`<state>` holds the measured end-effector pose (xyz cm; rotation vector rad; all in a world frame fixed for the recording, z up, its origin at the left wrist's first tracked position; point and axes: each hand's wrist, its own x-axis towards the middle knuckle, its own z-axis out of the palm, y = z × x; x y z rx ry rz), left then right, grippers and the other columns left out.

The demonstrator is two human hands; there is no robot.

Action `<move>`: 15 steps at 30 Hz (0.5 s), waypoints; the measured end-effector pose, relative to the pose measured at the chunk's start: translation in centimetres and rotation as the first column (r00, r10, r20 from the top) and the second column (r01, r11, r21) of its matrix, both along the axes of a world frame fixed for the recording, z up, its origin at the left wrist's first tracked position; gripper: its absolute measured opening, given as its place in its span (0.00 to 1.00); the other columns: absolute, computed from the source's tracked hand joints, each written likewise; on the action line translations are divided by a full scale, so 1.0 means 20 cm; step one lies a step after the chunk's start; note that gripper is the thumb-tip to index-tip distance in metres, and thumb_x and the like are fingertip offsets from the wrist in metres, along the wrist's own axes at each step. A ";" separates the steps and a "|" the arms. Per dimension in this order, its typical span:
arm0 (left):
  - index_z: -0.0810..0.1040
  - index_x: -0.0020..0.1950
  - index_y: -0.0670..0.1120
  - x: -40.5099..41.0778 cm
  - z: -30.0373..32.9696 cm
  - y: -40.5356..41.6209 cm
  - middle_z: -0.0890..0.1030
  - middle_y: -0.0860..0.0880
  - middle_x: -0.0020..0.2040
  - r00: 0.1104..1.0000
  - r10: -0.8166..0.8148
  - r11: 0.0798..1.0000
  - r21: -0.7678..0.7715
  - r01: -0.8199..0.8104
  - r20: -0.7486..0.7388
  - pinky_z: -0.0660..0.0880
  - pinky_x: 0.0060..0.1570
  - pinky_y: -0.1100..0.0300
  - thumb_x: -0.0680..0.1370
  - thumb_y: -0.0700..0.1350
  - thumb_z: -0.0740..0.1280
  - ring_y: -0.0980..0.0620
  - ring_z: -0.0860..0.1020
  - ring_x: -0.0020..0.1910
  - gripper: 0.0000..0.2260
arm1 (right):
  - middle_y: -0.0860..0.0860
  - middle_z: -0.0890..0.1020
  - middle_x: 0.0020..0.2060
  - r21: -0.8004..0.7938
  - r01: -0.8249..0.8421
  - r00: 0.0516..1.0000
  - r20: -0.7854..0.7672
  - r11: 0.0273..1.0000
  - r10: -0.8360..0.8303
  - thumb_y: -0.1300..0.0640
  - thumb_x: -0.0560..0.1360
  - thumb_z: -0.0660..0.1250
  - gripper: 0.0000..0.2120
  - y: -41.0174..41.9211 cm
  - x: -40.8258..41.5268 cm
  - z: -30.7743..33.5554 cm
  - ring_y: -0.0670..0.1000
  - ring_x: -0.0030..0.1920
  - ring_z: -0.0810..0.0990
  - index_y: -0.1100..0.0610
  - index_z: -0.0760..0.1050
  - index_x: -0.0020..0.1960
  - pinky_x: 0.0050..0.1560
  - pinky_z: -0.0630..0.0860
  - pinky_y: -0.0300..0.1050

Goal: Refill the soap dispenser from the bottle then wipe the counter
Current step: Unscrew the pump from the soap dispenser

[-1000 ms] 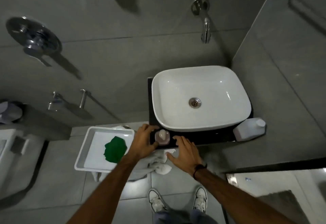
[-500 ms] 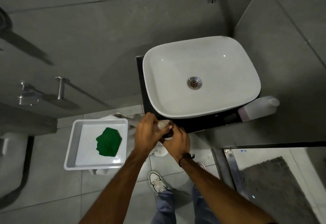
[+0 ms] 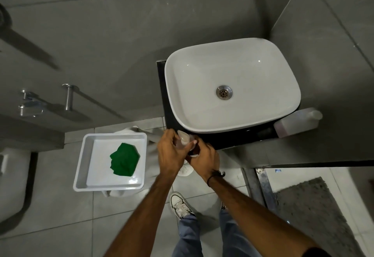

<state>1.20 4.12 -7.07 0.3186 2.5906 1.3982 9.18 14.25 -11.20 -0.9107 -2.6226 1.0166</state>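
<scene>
Pretty much everything here is grey: wall tiles (image 3: 121,34) plain matte grey, floor (image 3: 60,216) a lighter grey tile with pale grout lines. The sink (image 3: 202,115) is glossy white with a silver drain (image 3: 224,92), sitting on a black table (image 3: 232,139). The bottle (image 3: 297,123) on the right is cloudy white with a pinkish tint low down. The dispenser (image 3: 183,138) looks clear with a faint pink cast, hard to tell between the hands. The tray (image 3: 81,165) is white, and the cloth (image 3: 124,159) in it is solid deep green, the only real colour. Black band on the right wrist (image 3: 215,175). Blue jeans (image 3: 188,236), white sneaker (image 3: 180,204) with dark scuffs, dark grey speckled mat (image 3: 315,216).
</scene>
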 end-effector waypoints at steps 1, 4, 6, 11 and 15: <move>0.72 0.46 0.51 0.01 0.01 0.00 0.76 0.52 0.42 1.000 -0.017 1.000 0.013 0.017 0.003 0.74 0.37 0.64 0.64 0.56 0.81 0.57 0.75 0.40 0.22 | 0.51 0.86 0.48 -0.001 0.002 1.000 -0.004 1.000 -0.002 0.39 0.63 0.78 0.31 0.00 0.00 0.00 0.54 0.48 0.84 0.49 0.77 0.62 0.42 0.76 0.41; 0.79 0.58 0.53 0.00 -0.01 -0.04 0.76 0.53 0.50 0.994 -0.108 0.990 0.092 0.109 -0.013 0.73 0.46 0.73 0.68 0.49 0.80 0.63 0.76 0.51 0.21 | 0.51 0.86 0.49 0.002 -0.009 1.000 -0.022 1.000 0.009 0.38 0.63 0.79 0.32 0.02 0.00 0.00 0.55 0.49 0.85 0.48 0.77 0.62 0.43 0.74 0.40; 0.84 0.54 0.49 -0.02 -0.01 -0.07 0.75 0.53 0.48 0.989 -0.140 0.988 0.061 0.142 -0.038 0.72 0.45 0.72 0.69 0.45 0.80 0.65 0.75 0.49 0.15 | 0.51 0.86 0.50 -0.014 -0.010 1.000 -0.014 1.000 0.010 0.37 0.62 0.78 0.32 0.02 -0.01 0.00 0.55 0.50 0.84 0.47 0.76 0.62 0.43 0.74 0.40; 0.75 0.39 0.50 -0.01 0.05 -0.01 0.74 0.53 0.40 0.999 -0.008 1.000 -0.024 0.007 -0.050 0.68 0.36 0.75 0.64 0.51 0.81 0.65 0.74 0.40 0.16 | 0.51 0.86 0.49 0.003 0.007 1.000 0.003 1.000 -0.007 0.36 0.62 0.78 0.33 0.01 -0.01 -0.01 0.56 0.49 0.84 0.47 0.77 0.62 0.42 0.73 0.40; 0.74 0.47 0.53 0.03 0.07 -0.01 0.76 0.50 0.46 0.999 -0.007 1.000 0.000 0.007 -0.048 0.68 0.42 0.78 0.65 0.51 0.82 0.68 0.73 0.45 0.20 | 0.53 0.86 0.48 0.012 -0.006 1.000 -0.013 1.000 0.006 0.41 0.62 0.80 0.33 0.02 -0.01 0.00 0.58 0.48 0.85 0.50 0.77 0.63 0.42 0.77 0.45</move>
